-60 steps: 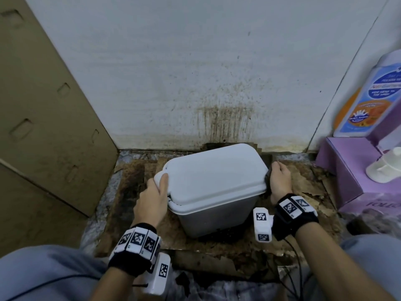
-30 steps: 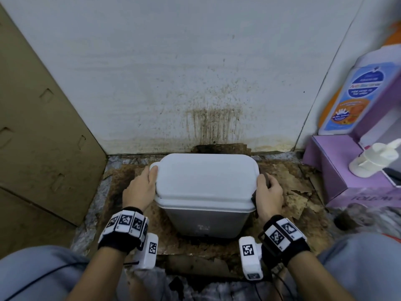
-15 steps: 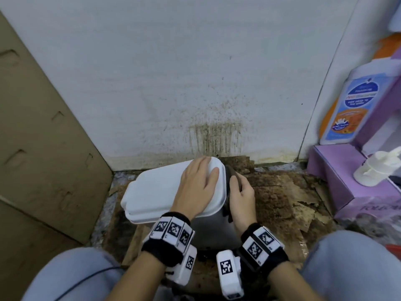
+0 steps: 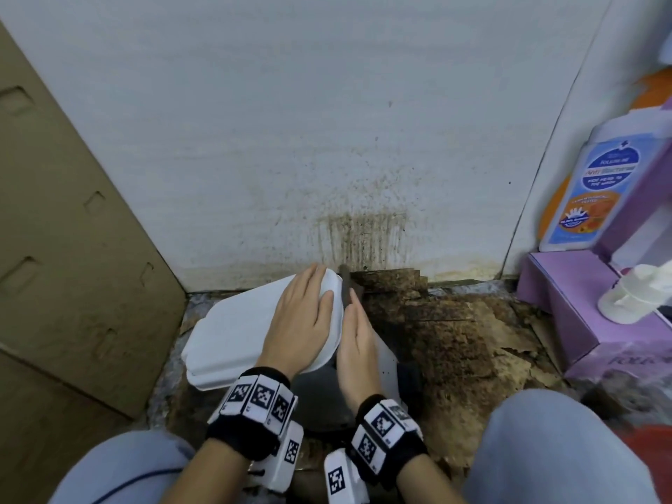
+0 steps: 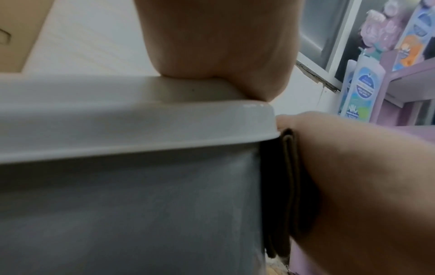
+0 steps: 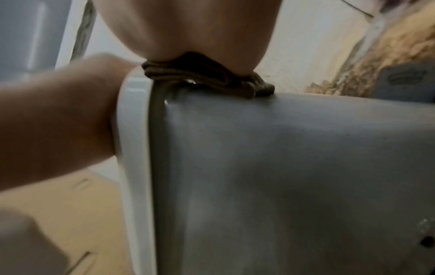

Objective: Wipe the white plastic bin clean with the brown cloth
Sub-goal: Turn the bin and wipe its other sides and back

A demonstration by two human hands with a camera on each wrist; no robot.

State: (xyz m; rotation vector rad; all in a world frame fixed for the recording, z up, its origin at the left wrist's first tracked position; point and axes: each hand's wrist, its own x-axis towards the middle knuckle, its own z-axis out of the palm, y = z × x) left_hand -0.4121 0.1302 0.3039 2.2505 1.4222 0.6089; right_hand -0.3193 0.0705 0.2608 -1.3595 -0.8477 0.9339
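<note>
Hands have shifted since a second ago: the left hand (image 4: 303, 323) now lies flat-fingered atop the turned white plastic bin (image 4: 251, 332) on the floor, while the right hand (image 4: 358, 352) presses the brown cloth (image 5: 286, 195) open-palmed against its side, suggesting wiping has moved to a new face.

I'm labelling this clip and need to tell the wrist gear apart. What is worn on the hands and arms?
Both hands, left hand and right hand, are bare, and so are the forearms: no sleeves show. Each wrist carries a black band faced with white tiles printed with black square codes. A white block with one such code hangs beside each band. Thin dark cables run near the left forearm.
</note>
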